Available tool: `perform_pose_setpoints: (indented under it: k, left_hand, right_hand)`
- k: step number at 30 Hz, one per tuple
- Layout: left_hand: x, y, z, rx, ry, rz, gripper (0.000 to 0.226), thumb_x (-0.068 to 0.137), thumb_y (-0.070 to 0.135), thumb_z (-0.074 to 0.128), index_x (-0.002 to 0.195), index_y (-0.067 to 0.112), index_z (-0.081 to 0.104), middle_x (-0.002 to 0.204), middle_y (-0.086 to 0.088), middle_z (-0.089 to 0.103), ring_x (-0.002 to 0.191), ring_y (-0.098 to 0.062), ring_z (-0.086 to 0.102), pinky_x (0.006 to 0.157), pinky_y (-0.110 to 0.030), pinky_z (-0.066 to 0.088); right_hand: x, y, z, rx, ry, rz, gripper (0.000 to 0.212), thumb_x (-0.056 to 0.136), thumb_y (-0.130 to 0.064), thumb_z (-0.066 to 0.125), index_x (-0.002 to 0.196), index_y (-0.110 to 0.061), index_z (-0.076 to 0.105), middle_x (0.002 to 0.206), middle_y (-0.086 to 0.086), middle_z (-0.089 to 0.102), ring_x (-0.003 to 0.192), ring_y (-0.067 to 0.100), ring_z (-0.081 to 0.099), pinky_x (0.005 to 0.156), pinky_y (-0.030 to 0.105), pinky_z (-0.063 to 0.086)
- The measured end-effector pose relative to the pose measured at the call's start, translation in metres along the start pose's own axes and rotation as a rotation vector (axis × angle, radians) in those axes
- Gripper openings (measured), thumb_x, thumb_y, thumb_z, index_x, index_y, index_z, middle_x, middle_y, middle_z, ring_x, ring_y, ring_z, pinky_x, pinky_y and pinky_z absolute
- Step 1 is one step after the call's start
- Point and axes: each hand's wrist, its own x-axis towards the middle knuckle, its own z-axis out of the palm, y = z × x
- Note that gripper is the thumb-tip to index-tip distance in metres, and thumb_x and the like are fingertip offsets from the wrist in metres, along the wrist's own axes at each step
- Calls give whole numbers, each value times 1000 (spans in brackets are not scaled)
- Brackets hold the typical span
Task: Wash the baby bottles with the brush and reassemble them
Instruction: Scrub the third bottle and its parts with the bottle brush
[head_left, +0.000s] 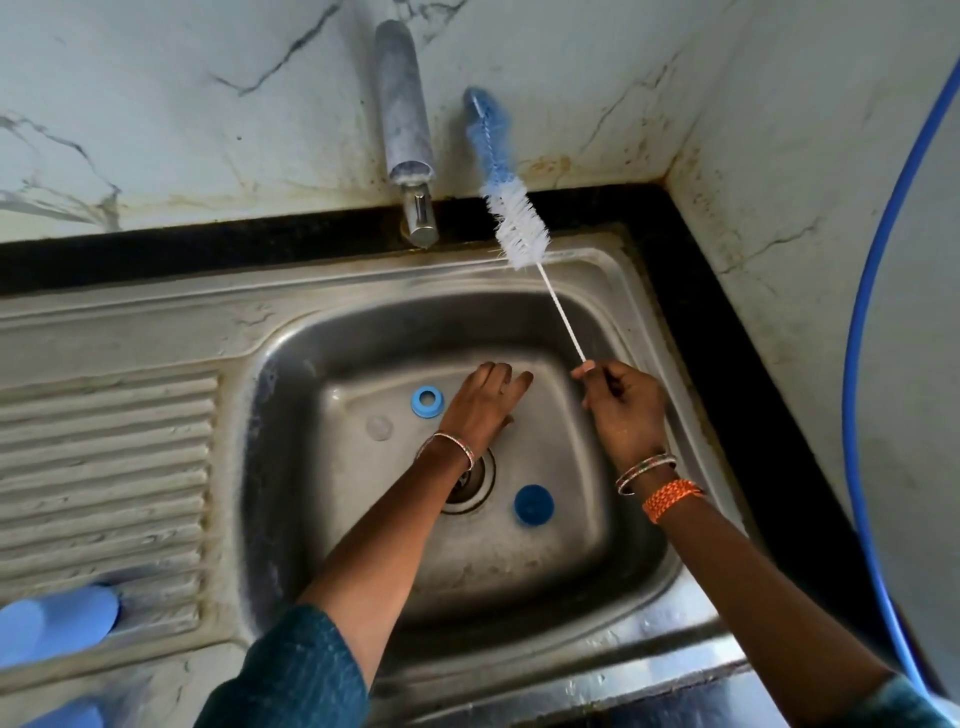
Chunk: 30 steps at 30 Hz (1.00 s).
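R hand (626, 410): pinches thin wire handle of the brush (511, 223) at its low end; brush slants up-left, white bristles over back rim of sink, blue tip against the wall.
L hand (485, 402): down in the basin, fingers straight & spread a bit, palm down. Can't tell if anything is under it; looks like it holds nothing.
Bottle parts: blue ring (427, 401) on basin floor just beside L hand; clear teat (379, 427) near it, apart from ring; blue cap (533, 503) right of the drain (470, 483).
Bottle body: none clearly seen in basin. Blue blurred things (57, 621) at low-left on the drainboard, maybe bottles, too blurred to say.
Tap (418, 218): over back rim, no water seen running.
Progress: early-mid, my guess. Parts apart & loose in sink; nothing reassembled. Left: scrub, rinse, put ring/teat/cap back on.
Edges: sink (649, 322) sits in a corner, walls at back & right, close to R hand. Blue hose (857, 364) hangs at right.
Room: brush tip near wall & tap, could knock them on a swing. Basin centre & drainboard (104, 467) side give more room.
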Motion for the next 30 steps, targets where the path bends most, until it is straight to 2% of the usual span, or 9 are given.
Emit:
perform_pose_setpoints:
  k: [5,10,13,18,21,23,26,28,30]
  left_hand:
    - [-8,-4,-9,-180,9,-133,88,72,29,79,146,20,32,145,-18,33,132,-34,33,106,-42,35]
    - [-27,-20,-15,-406,103,-194,72,85,50,56,142,11,35,142,-15,36,131,-27,32,105,-36,33]
    - [-36,-40,-2,-405,256,-402,46,93,22,45,134,2,44,134,-20,44,125,-32,39,107,-36,35]
    - [-31,-68,15,-76,-264,-448,50,87,11,57,136,12,45,147,-15,31,136,-32,29,110,-38,31]
    - [-29,-69,9,-68,-285,-477,39,88,6,53,126,13,53,127,-14,49,117,-33,50,93,-41,46]
    - [-26,-71,6,-270,-130,-623,39,86,10,60,125,10,56,118,-17,59,109,-33,57,91,-37,48]
    - [-28,-51,-26,-1120,210,-975,30,85,7,67,113,1,57,97,-21,61,82,-29,61,64,-25,55]
    - [-31,-36,-54,-1529,331,-1044,3,92,6,57,89,5,57,84,-17,58,69,-21,56,48,-19,53]
    - [-38,-25,-77,-1732,352,-1052,11,96,13,50,88,8,56,81,-12,56,70,-19,55,49,-22,54]
  right_hand:
    - [-2,-1,-1,8,-15,-2,17,93,-22,57,85,-16,71,58,-8,57,59,10,55,58,14,42]
    - [-2,0,-2,26,-11,6,17,92,-21,57,82,-20,70,55,-6,58,55,4,54,58,14,41]
    - [-2,3,-3,23,-3,-1,17,92,-22,58,79,-23,69,55,-6,57,53,2,53,56,11,40]
    - [-4,7,1,3,-6,11,16,92,-21,58,83,-19,71,56,-6,58,52,1,53,53,7,39]
    - [-6,6,1,-5,-16,17,17,93,-20,57,83,-20,70,57,-4,58,57,7,54,56,11,40]
    - [-5,7,2,-1,-10,34,18,93,-21,56,81,-22,69,57,-3,58,58,11,54,58,19,40]
    - [-15,-1,-10,-45,-7,12,21,94,-25,54,81,-22,70,59,0,60,58,14,54,56,25,40]
    - [-21,-5,-21,-75,-35,12,25,95,-25,50,83,-21,71,62,-3,61,61,14,54,57,25,39]
    - [-29,-7,-35,-154,-81,0,25,96,-26,49,84,-24,71,67,-3,63,65,16,56,62,26,39]
